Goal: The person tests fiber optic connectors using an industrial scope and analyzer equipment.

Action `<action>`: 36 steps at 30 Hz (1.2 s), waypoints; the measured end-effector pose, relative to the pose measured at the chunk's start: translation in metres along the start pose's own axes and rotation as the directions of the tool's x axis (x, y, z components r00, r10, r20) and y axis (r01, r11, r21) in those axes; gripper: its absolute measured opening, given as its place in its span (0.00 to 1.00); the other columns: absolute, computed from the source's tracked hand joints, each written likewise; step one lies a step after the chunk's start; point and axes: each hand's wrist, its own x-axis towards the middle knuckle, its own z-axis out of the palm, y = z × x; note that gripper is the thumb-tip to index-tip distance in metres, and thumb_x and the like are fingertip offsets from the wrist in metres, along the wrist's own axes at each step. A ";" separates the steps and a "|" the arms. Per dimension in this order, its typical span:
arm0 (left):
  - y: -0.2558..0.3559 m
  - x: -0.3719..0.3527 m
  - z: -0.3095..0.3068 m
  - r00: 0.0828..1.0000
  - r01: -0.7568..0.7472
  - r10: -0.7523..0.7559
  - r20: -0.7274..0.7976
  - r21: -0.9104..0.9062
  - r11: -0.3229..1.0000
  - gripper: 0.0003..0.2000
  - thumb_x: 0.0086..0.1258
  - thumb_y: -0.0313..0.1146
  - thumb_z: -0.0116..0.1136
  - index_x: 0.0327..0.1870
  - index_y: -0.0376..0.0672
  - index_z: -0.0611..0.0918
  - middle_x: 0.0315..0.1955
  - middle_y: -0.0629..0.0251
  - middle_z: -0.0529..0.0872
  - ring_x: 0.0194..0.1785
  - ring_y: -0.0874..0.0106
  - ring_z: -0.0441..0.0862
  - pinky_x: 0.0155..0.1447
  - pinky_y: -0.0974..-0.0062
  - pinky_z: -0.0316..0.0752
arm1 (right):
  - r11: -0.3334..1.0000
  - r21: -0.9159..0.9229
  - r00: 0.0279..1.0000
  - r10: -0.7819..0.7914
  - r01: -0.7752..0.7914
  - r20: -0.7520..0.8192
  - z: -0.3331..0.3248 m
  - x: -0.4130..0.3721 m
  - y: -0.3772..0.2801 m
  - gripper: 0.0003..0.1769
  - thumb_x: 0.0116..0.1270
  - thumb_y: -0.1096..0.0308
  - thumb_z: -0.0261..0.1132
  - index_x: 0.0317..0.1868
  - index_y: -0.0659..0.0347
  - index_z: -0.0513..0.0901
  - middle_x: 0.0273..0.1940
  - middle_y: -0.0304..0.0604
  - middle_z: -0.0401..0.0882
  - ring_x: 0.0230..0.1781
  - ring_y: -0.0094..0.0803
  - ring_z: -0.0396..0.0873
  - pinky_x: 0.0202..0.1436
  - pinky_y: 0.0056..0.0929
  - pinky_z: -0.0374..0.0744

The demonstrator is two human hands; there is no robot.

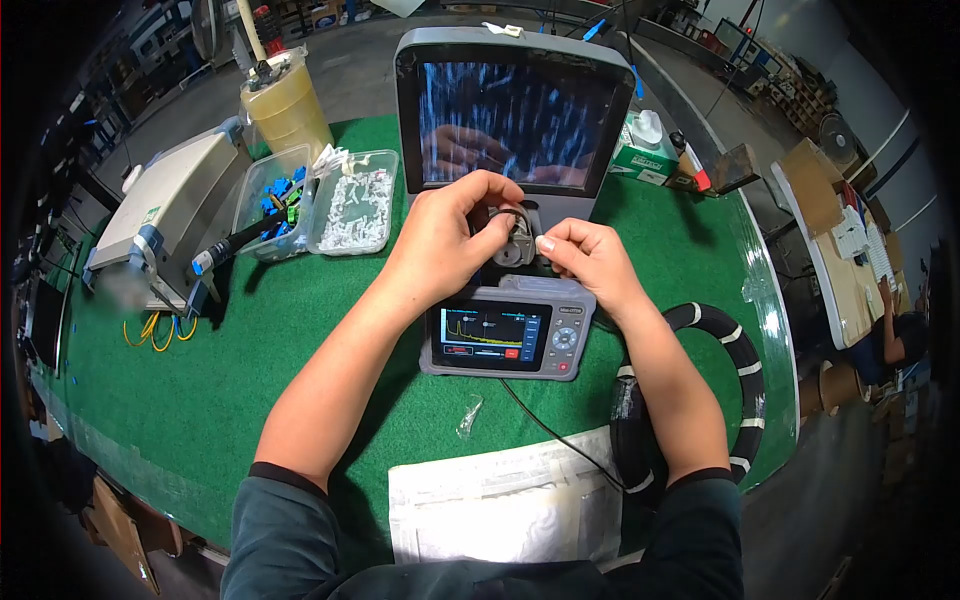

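My left hand is closed, with thumb and index finger curled at a small grey metal fitting below the dark monitor. Just right of that fitting, the fingertips of my right hand are pinched together; whatever they hold is too small to make out. Below both hands lies a grey handheld tester, its screen lit with a yellow trace. A thin black cable runs from its lower edge toward the thick black coil with white bands.
Two clear tubs, one with blue and green connectors, one with white pieces, stand left of the monitor. Farther left is a grey-white device. Papers lie in front. A green tissue box stands right; another person's arm shows far right.
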 end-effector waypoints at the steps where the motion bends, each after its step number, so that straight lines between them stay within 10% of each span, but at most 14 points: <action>1: 0.000 0.001 0.000 1.000 0.002 -0.002 -0.005 0.001 1.000 0.11 0.73 0.22 0.66 0.54 0.34 0.84 0.42 0.67 0.89 0.45 0.82 0.84 0.51 0.81 0.80 | 1.000 -0.005 1.000 0.001 -0.001 0.001 0.000 0.000 0.000 0.13 0.74 0.61 0.72 0.39 0.63 0.87 0.30 0.29 0.82 0.30 0.13 0.73 0.34 0.18 0.71; 36: -0.001 0.001 -0.001 1.000 0.001 -0.001 -0.009 -0.035 0.999 0.09 0.73 0.24 0.68 0.50 0.34 0.82 0.38 0.73 0.84 0.43 0.85 0.80 0.49 0.83 0.77 | 1.000 -0.029 1.000 0.003 -0.003 0.006 -0.002 0.002 0.001 0.15 0.75 0.58 0.72 0.37 0.62 0.87 0.29 0.29 0.81 0.29 0.13 0.72 0.33 0.18 0.70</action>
